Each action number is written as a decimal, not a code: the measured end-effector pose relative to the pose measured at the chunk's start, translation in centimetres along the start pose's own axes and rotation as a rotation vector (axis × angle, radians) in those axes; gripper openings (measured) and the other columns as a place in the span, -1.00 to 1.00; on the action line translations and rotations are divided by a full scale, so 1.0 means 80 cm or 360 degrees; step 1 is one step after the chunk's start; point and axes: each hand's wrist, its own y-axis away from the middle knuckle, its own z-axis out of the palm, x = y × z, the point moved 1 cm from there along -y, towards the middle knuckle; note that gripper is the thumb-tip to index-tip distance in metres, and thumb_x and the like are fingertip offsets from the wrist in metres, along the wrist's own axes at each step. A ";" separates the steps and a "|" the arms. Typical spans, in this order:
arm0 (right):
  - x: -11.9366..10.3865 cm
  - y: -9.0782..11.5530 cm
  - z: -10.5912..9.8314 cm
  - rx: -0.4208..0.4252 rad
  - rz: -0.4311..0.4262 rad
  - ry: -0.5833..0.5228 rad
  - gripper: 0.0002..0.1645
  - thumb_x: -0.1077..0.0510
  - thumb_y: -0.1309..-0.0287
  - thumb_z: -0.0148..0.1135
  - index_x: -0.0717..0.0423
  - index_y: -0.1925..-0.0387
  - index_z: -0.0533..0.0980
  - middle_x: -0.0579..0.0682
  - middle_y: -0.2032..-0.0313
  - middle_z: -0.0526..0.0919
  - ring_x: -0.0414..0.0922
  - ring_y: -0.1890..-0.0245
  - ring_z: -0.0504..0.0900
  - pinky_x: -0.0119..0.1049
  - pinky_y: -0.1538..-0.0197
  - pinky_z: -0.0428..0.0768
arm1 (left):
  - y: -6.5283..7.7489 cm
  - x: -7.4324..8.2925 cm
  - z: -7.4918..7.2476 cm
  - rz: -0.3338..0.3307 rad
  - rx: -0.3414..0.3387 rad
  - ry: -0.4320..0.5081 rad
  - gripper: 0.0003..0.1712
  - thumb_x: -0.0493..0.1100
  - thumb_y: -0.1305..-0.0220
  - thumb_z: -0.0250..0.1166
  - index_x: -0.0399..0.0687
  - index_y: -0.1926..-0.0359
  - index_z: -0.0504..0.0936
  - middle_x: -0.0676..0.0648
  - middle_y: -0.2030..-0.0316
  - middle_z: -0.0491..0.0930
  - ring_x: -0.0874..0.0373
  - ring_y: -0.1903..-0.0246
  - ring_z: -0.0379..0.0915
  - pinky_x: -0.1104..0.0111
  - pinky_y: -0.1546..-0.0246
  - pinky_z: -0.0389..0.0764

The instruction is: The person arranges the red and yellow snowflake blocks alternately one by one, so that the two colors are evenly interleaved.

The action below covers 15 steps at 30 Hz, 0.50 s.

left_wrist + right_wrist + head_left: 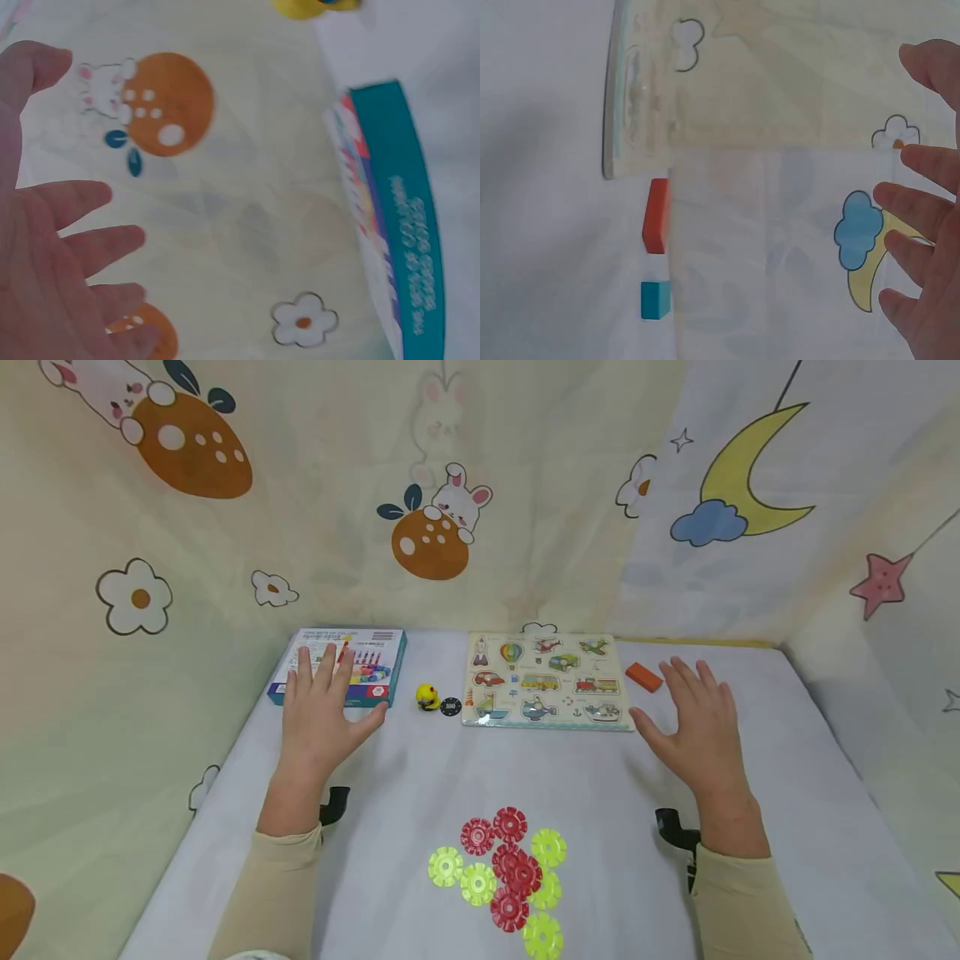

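My left hand (318, 718) is held up with spread fingers and holds nothing; in the head view it overlaps a flat teal-edged box (382, 693). The box's teal side (409, 225) shows in the left wrist view. My right hand (697, 727) is likewise spread and holds nothing. Nearest to it lies an orange-red block (643, 677). A teal block (655, 300) shows beside that one in the right wrist view, while the right hand hides it from the head camera. Between the hands lies a puzzle board (551, 683) with vehicle pictures.
Red notched discs (510, 907) and yellow-green notched discs (477, 883) lie loosely grouped at the front middle, some overlapping. A small yellow toy figure (427, 697) stands by a black "100" chip (451, 707). Printed cloth (540, 560) walls in the white table (405, 827).
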 end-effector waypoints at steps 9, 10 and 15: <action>-0.032 0.003 -0.021 0.0057 -0.0174 -0.0297 -0.07 -0.07 0.04 0.36 0.04 -0.36 0.23 -0.02 -0.37 0.21 0.08 -0.41 -0.05 0.15 -0.33 -0.11 | 0.017 0.039 -0.033 0.0226 0.0046 0.0454 -0.03 0.26 -0.02 0.33 0.17 -0.42 0.16 -0.03 -0.41 0.08 -0.05 -0.41 -0.21 -0.20 -0.15 0.16; -0.036 0.003 -0.024 0.0050 -0.0196 -0.0356 -0.08 -0.04 0.04 0.37 0.03 -0.36 0.24 -0.03 -0.36 0.22 0.07 -0.41 -0.05 0.13 -0.34 -0.10 | 0.019 0.043 -0.036 0.0262 0.0055 0.0512 -0.04 0.24 -0.02 0.35 0.19 -0.42 0.17 -0.02 -0.40 0.10 -0.03 -0.40 -0.16 -0.18 -0.15 0.19; -0.056 0.008 -0.032 -0.0044 -0.0255 -0.0592 -0.07 0.05 0.06 0.42 -0.12 -0.37 0.24 -0.10 -0.35 0.24 -0.01 -0.41 -0.03 0.17 -0.27 0.08 | 0.031 0.064 -0.046 0.0422 0.0030 0.0789 -0.11 0.11 -0.03 0.41 0.22 -0.38 0.24 0.10 -0.35 0.18 0.09 -0.34 0.03 -0.02 -0.13 0.33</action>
